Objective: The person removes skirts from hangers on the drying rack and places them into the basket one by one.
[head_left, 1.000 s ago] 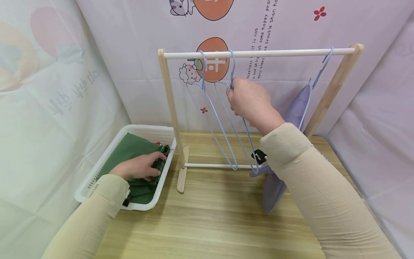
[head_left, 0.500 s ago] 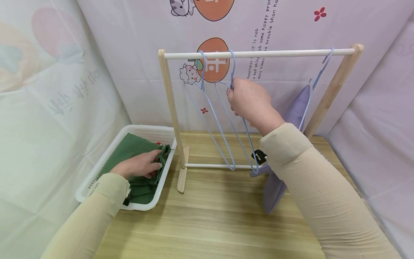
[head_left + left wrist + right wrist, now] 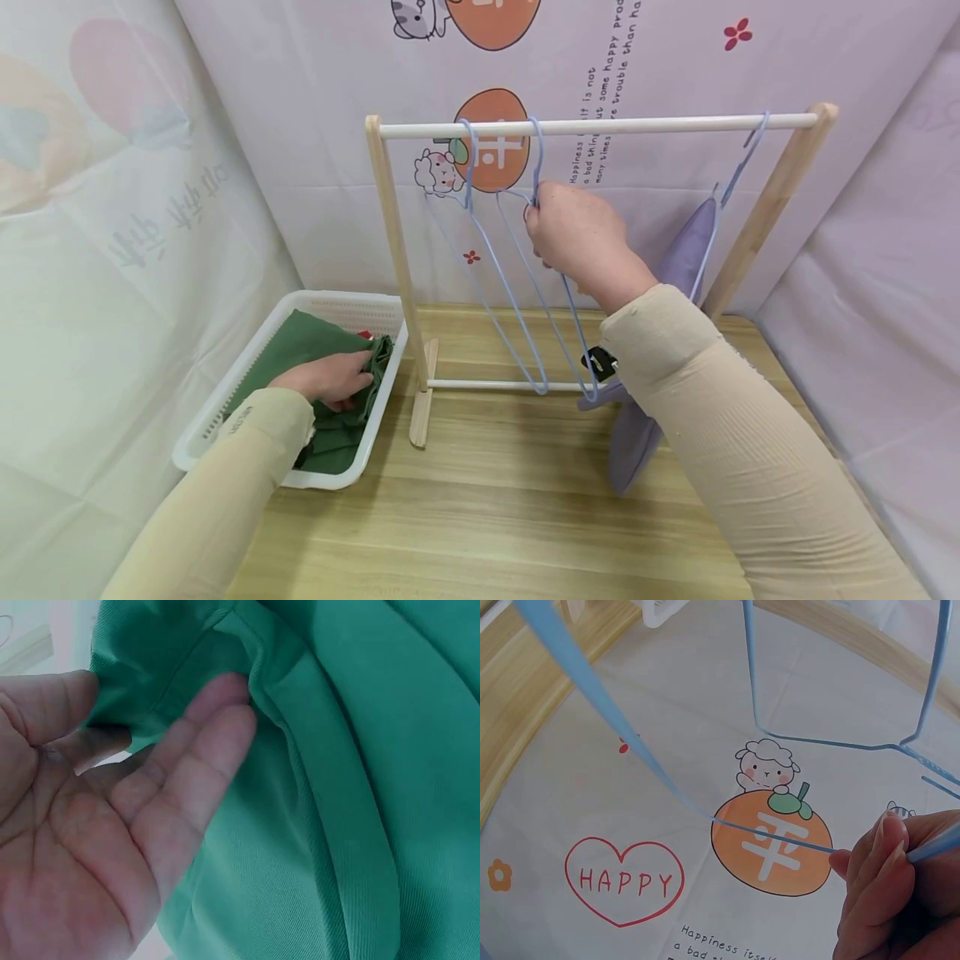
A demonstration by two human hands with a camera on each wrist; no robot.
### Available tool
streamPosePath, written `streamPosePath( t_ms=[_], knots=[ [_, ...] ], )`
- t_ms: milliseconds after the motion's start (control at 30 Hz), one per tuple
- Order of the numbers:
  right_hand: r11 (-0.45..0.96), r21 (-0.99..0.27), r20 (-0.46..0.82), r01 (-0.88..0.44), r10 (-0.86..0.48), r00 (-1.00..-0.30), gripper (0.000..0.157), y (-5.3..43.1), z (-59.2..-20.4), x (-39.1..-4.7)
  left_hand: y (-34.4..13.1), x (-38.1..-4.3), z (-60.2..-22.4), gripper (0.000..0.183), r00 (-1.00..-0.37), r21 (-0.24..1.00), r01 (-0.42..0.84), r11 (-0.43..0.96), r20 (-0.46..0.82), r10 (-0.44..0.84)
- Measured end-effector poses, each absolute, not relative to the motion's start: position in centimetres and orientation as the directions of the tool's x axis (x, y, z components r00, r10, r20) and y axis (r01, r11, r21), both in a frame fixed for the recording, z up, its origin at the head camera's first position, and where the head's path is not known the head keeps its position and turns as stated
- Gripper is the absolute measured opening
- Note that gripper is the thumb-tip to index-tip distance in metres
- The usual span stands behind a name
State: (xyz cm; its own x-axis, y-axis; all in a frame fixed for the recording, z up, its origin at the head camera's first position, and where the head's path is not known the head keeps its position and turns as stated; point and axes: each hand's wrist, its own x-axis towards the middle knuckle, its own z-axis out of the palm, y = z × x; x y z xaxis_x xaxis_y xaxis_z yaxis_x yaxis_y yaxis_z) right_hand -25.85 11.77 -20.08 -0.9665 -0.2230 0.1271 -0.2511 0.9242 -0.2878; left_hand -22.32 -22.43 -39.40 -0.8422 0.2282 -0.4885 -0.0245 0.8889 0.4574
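Note:
In the head view, my right hand (image 3: 577,237) grips a blue clothes hanger (image 3: 573,321) just below its hook, while the hook stays over the rack's white top bar (image 3: 637,127). The right wrist view shows the hanger's thin blue wire (image 3: 780,837) running into the curled fingers. At the left, my left hand (image 3: 335,379) reaches into a white basket (image 3: 386,433) and pinches a fold of a green garment (image 3: 330,795). In the left wrist view its thumb and forefinger are at the cloth's edge; two other fingers lie straighter against the fabric.
A second blue hanger (image 3: 502,287) hangs to the left on the wooden rack (image 3: 393,225). A purple garment (image 3: 637,442) hangs from another hanger at the right end. A small black object (image 3: 600,363) lies behind. Fabric walls enclose the wooden tabletop (image 3: 480,517).
My left hand has shifted slightly and its fingers have drawn in on the green garment. The left forearm moved a little forward. My right hand stays on the hanger.

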Motion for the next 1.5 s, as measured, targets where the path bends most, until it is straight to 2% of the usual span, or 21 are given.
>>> streamPosePath(
  t_ms=[200, 400, 733, 1000, 1500],
  knots=[
    [0.923, -0.293, 0.128, -0.25, -0.221, -0.967, 0.029, 11.7, -20.0, -25.8, -22.2, -22.7, -39.7, 0.068, -0.832, 0.421, -0.048, 0.906, -0.519, 0.198],
    [0.925, -0.286, 0.13, -0.252, -0.223, -0.966, 0.029, 11.6, -20.0, -25.8, -22.2, -22.6, -39.9, 0.068, -0.839, 0.407, -0.014, 0.913, -0.502, 0.211],
    [0.924, -0.292, 0.13, -0.249, -0.219, -0.967, 0.028, 11.5, -20.1, -25.7, -22.4, -22.1, -39.7, 0.063, -0.888, 0.291, 0.164, 0.942, -0.373, 0.27],
    [0.925, -0.288, 0.123, -0.249, -0.222, -0.967, 0.029, 11.5, -20.0, -25.6, -22.3, -21.8, -39.4, 0.062, -0.905, 0.305, 0.155, 0.94, -0.338, 0.259],
    [0.928, -0.277, 0.127, -0.249, -0.222, -0.967, 0.029, 11.4, -20.1, -25.5, -22.1, -21.0, -36.8, 0.06, -0.945, 0.356, 0.212, 0.91, -0.163, 0.284]
  ],
)
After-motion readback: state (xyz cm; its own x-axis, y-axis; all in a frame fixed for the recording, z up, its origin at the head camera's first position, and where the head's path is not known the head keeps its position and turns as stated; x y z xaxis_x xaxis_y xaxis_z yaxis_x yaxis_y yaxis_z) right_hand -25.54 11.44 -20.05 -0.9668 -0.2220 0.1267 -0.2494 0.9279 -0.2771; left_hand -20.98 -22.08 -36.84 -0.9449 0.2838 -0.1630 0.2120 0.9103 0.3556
